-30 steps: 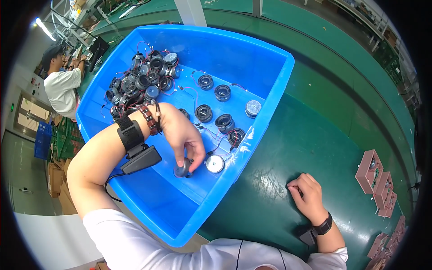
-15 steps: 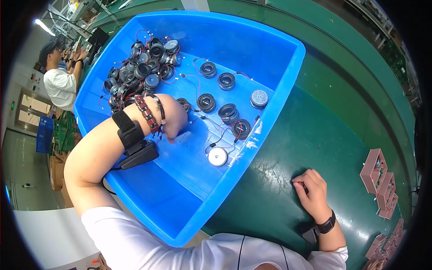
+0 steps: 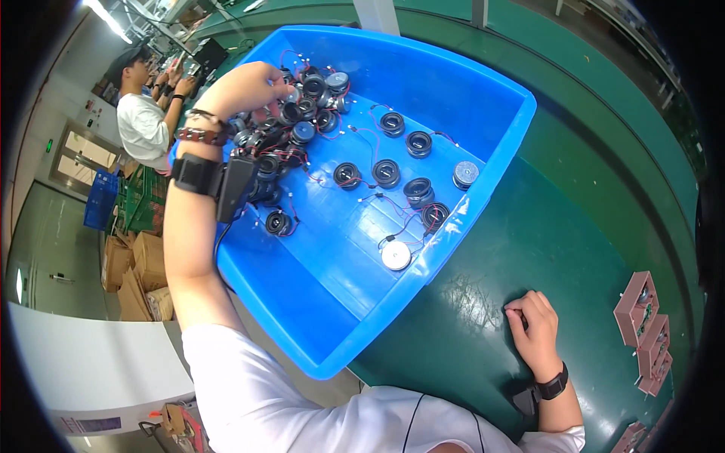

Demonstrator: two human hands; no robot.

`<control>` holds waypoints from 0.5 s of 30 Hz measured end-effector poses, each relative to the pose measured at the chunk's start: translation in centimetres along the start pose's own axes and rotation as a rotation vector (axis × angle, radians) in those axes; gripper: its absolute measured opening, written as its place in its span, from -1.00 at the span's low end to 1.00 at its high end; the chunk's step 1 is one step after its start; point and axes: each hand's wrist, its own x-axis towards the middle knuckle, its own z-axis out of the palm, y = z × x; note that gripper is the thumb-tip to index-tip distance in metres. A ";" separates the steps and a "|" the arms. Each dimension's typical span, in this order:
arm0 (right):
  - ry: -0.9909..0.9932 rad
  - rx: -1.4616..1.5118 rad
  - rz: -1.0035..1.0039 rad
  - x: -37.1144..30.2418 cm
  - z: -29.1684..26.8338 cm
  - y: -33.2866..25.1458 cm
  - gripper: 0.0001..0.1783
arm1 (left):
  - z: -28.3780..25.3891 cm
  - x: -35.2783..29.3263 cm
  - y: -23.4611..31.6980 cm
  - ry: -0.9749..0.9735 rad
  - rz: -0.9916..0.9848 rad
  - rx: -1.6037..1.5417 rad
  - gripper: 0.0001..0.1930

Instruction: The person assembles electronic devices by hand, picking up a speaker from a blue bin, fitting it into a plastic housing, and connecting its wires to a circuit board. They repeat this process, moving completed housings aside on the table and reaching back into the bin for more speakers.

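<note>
The small round speakers [image 3: 303, 133] with red and black wires are in the blue bin [image 3: 321, 368]. Most of them lie in a heap at the far left part of the bin. 8 others stand apart on the bin's floor, toward its middle and right wall, and 1 more is near its left wall. The left hand [image 3: 253, 89] is over the bin's far left side, with fingertips bent down at the heap; I cannot tell if they grip a speaker. To the right of the bin, the right hand [image 3: 535, 332] rests at the green table [image 3: 468, 362], its fingers curled in a loose fist. Farther right of the bin are pink boxes [image 3: 625, 313] with small parts inside. Left of the bin are a green crate [image 3: 145, 200] and cardboard boxes [image 3: 151, 260].
</note>
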 end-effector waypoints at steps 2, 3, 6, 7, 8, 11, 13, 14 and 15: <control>0.010 0.001 -0.005 0.0 0.0 0.1 -0.92 | 1.0 1.0 -0.8 0.077 0.000 0.114 -0.80; 0.022 0.008 -0.015 0.0 -0.1 0.2 -0.92 | 2.6 2.0 -1.2 -0.126 0.017 0.146 -0.77; 0.049 -0.016 -0.022 -0.3 0.1 0.9 -0.91 | 7.2 2.2 0.7 -0.799 -0.023 0.248 -0.64; 0.064 -0.007 -0.014 -0.2 0.2 1.1 -0.91 | 8.1 1.9 1.9 -0.846 0.042 0.469 -0.62; 0.062 -0.012 -0.013 0.0 0.0 0.7 -0.91 | 8.4 1.1 2.4 -0.892 0.100 0.685 -0.59; 0.046 -0.009 -0.022 -0.4 -0.5 0.4 -0.92 | 8.8 1.5 2.6 -1.073 -0.085 0.799 -0.58; 0.039 0.039 -0.048 -0.8 -0.6 0.6 -0.92 | 9.7 2.2 2.8 -1.142 -0.172 0.860 -0.57; 0.046 0.045 -0.047 -1.0 -0.8 1.0 -0.92 | 10.9 2.7 2.7 -1.173 -0.202 0.736 -0.57; 0.067 0.034 -0.040 -0.9 -0.7 1.3 -0.92 | 11.9 3.3 2.1 -1.199 -0.240 0.611 -0.56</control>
